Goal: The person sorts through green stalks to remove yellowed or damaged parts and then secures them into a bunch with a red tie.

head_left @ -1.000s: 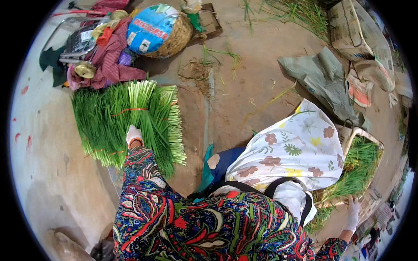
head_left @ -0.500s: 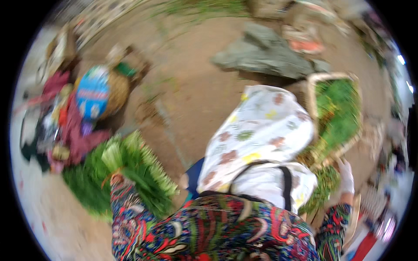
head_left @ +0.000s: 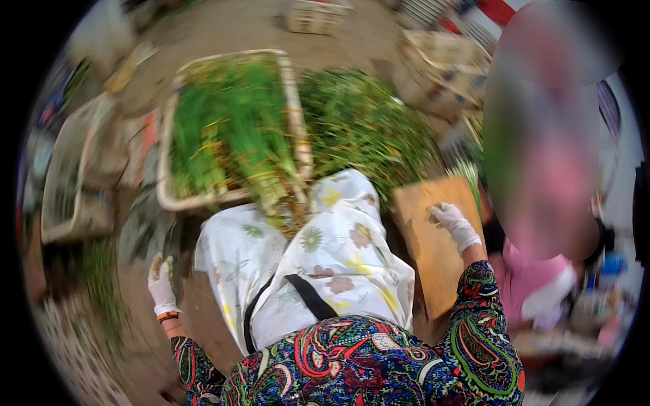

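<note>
My left hand (head_left: 161, 283), in a pale glove with soiled fingertips, is raised at the left beside my apron-covered lap (head_left: 305, 247). Its fingers stretch upward and hold nothing. Over a wooden board (head_left: 430, 260) to my right is my right hand (head_left: 455, 224), gloved too, its fingers loosely bent and apart. I see nothing in them; whether they touch the board I cannot tell. A pale plastic crate (head_left: 298, 122) ahead of my knees holds tied bundles of green leafy stalks (head_left: 233, 128). To its right spreads a loose heap of similar greens (head_left: 362, 125).
An empty-looking pale crate (head_left: 61, 183) stands at the left, near a grey plastic sheet (head_left: 145, 227). Another crate (head_left: 317, 19) is at the far side, a large woven sack (head_left: 443, 68) at the far right. A blurred person in pink (head_left: 535, 277) is close on the right.
The view has swung to the right. My left hand, earlier at a bundle of greens, is now free of it. My right hand has come from beside the crate to above the board.
</note>
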`<move>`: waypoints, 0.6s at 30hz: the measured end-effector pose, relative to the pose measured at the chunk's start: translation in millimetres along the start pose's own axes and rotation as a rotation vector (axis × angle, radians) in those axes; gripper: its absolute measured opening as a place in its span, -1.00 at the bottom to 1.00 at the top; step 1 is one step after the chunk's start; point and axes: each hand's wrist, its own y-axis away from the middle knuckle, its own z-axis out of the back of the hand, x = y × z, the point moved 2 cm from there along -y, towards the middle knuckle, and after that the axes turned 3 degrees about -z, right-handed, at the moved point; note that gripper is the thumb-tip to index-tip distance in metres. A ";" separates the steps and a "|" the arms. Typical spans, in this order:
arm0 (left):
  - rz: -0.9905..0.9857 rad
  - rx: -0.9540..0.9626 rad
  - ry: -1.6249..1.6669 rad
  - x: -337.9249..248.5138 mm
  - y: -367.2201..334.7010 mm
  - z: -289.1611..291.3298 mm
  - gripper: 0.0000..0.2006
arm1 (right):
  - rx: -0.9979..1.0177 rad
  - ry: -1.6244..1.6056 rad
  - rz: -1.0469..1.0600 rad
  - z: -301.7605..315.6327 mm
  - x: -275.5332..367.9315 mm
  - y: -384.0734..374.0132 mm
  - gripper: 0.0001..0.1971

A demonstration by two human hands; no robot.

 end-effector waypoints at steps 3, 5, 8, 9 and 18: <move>-0.072 0.257 0.044 -68.3 -57.0 -98.3 -0.66 | -0.251 -0.304 -0.142 35.9 -64.7 60.4 -0.71; -0.135 0.406 0.058 -87.5 -78.0 -167.9 -0.67 | -0.432 -0.427 -0.259 55.6 -110.4 114.5 -0.73; -0.176 0.533 -0.065 -169.7 -33.6 -234.3 -0.68 | -0.540 -0.736 -0.383 84.6 -210.3 172.6 -0.73; -0.203 0.593 -0.066 -173.8 -39.1 -255.3 -0.69 | -0.591 -0.803 -0.443 78.0 -234.9 194.1 -0.71; -0.206 0.947 -0.286 -195.9 18.6 -456.2 -0.67 | -0.555 -0.207 -0.521 -15.3 -367.0 202.7 -0.69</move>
